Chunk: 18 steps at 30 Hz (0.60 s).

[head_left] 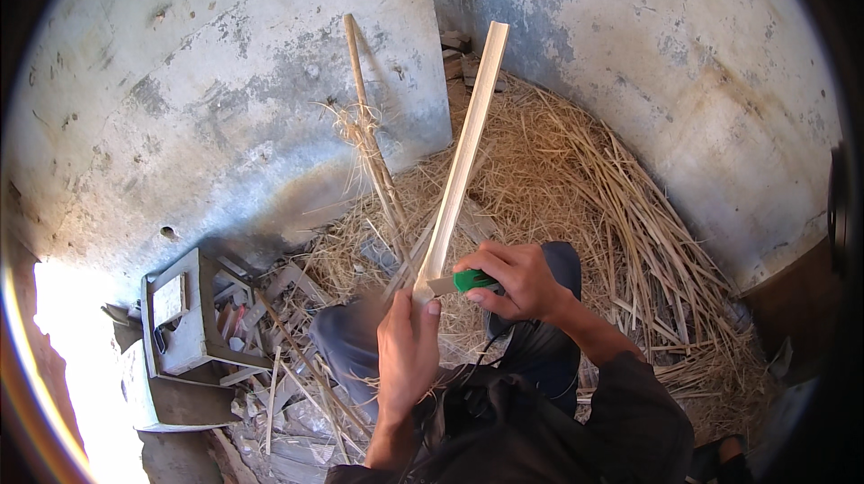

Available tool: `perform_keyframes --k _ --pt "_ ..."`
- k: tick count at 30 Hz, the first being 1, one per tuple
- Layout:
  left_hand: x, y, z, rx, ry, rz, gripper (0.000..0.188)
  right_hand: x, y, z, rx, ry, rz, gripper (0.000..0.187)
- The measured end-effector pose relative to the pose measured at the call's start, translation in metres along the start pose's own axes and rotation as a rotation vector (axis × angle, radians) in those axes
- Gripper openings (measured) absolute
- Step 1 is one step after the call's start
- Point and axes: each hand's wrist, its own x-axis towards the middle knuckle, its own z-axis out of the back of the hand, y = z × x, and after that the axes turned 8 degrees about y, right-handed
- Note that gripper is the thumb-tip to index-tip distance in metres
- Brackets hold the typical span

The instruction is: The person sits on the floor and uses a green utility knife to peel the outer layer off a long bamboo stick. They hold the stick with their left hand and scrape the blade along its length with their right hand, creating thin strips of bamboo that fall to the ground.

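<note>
A long pale split strip of bamboo or wood (465, 146) slants up and away from my lap, its grooved inner face showing. My left hand (409, 344) is closed round its near end, thumb along the side. In my right hand (522, 281) is a knife with a green handle (474, 280), gripped in the fingers. Its short flat blade (442, 286) rests against the strip just above my left thumb. Where the blade meets the strip, the fine detail is too small to make out.
Dry straw and thin strips (643, 241) cover the floor to the right and ahead. A pole (355, 61) wrapped with fibres leans on the worn wall (261, 52). On the left lies a broken wooden frame (171, 362) amid scraps. My knees flank the work.
</note>
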Motion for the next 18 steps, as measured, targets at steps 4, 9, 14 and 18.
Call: perform_keyframes --k 4,9,14,18 --pt "-0.002 -0.008 0.002 0.019 -0.008 0.014 0.021 0.002 0.003 0.000 -0.048 -0.011 -0.009 0.035" --pt "-0.006 -0.018 0.005 -0.020 -0.011 0.011 0.019 0.003 0.000 -0.001 -0.107 -0.059 0.045 0.036" --pt "-0.008 -0.014 0.005 -0.067 -0.010 0.063 0.021 0.004 -0.001 0.001 -0.184 -0.084 0.072 0.034" --pt "-0.011 -0.007 0.005 -0.132 0.025 0.128 0.025 0.006 0.001 0.006 -0.229 -0.091 0.091 0.035"
